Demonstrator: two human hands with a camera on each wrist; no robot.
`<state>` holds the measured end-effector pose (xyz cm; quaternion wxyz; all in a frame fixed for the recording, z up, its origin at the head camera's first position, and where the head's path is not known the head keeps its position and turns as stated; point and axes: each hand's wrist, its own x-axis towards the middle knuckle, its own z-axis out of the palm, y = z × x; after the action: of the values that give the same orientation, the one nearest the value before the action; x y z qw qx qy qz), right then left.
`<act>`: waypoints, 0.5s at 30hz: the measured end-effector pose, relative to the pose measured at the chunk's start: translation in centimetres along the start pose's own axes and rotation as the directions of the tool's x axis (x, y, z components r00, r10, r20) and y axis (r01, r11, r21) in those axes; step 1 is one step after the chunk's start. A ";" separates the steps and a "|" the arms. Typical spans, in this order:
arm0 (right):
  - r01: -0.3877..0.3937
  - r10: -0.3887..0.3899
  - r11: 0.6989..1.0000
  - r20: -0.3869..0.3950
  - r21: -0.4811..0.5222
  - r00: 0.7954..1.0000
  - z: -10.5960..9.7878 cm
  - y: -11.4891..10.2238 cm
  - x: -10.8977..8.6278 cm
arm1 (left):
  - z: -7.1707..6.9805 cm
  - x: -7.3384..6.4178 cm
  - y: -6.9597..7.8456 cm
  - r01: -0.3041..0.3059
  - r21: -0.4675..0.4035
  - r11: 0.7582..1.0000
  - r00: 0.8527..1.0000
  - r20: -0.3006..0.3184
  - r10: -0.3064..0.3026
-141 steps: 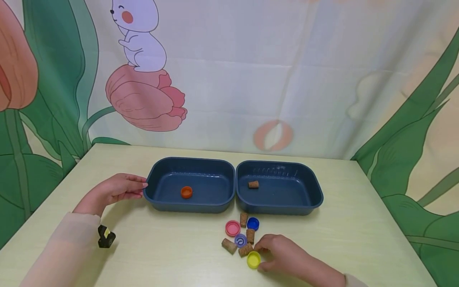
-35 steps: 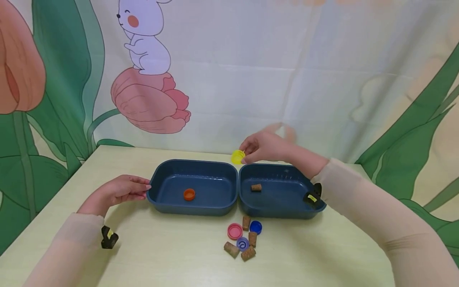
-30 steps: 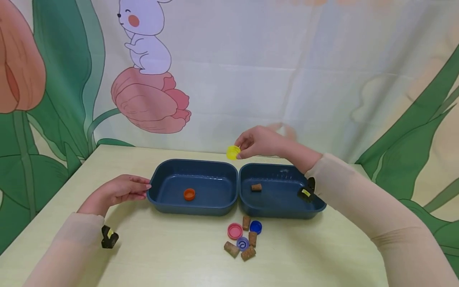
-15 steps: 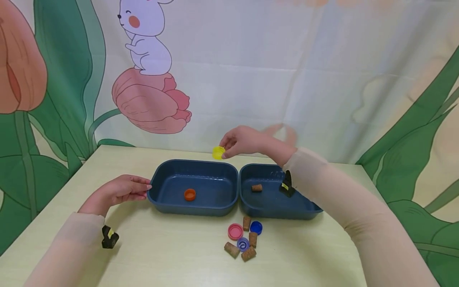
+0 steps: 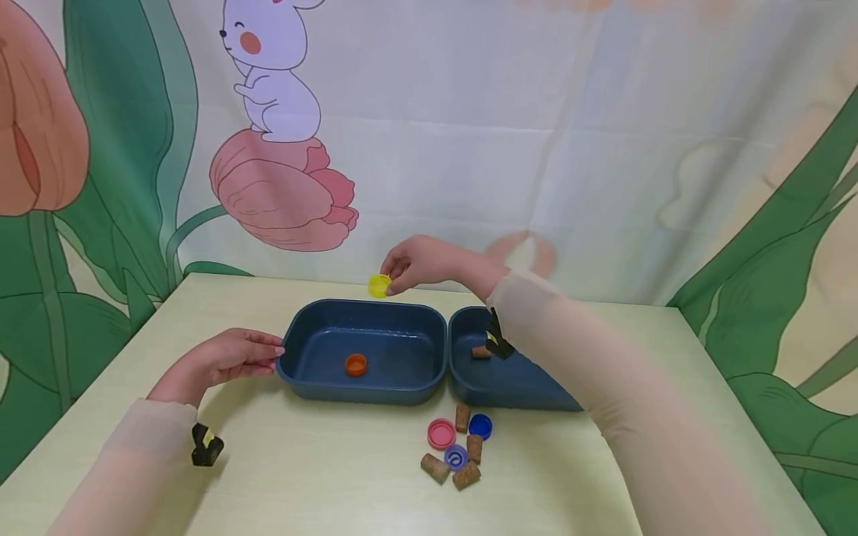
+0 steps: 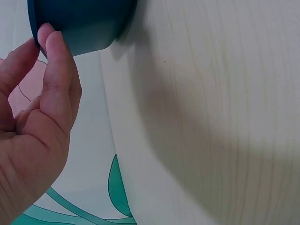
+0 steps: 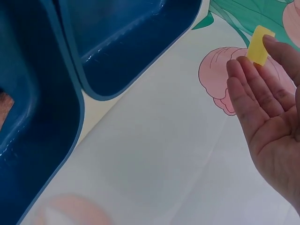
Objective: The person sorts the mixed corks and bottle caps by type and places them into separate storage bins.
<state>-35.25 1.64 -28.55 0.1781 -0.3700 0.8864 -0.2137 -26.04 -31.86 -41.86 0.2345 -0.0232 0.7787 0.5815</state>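
My right hand [image 5: 425, 260] pinches a yellow bottle cap [image 5: 379, 286] between thumb and fingertips, raised over the back of the left blue tray [image 5: 362, 392]. In the right wrist view the yellow cap [image 7: 258, 45] stands edge-on at the fingertips. At that tray's left end my left hand [image 5: 234, 356] grips the rim, and the left wrist view shows thumb and fingers on the tray wall [image 6: 89, 28]. An orange cap [image 5: 356, 365] lies inside the left tray. The right blue tray [image 5: 516, 398] holds a cork [image 5: 480, 352], partly covered by the right wrist's black camera.
In front of the trays lie a pink cap [image 5: 441, 433], a blue cap [image 5: 480, 426], a purple cap [image 5: 456, 457] and several corks [image 5: 435, 467]. The trays stand side by side. A printed curtain [image 5: 429, 149] hangs behind the table [image 5: 302, 476].
My right hand picked up the yellow cap from the table, lifted it over the trays and has moved left with it. My left hand has stayed at the left tray's rim.
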 end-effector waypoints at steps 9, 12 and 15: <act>-0.001 0.001 1.000 0.031 0.004 1.000 1.4 -0.6 2.7 | 0.0 -0.3 0.2 0.014 0.005 1.000 1.000 -0.021 -0.014; -0.009 0.008 1.000 0.043 0.007 0.999 1.9 -0.4 3.4 | 0.0 -0.2 0.2 0.016 0.004 1.000 1.000 -0.017 -0.016; -0.009 0.008 1.000 0.052 0.016 0.999 2.3 -0.4 4.0 | 0.1 -0.2 0.2 0.017 -0.003 1.000 1.000 -0.013 -0.017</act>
<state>-36.58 -2.08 -30.91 0.2051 -0.3704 0.8812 -0.2104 -25.87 -31.76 -41.56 0.2343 -0.0341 0.7791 0.5804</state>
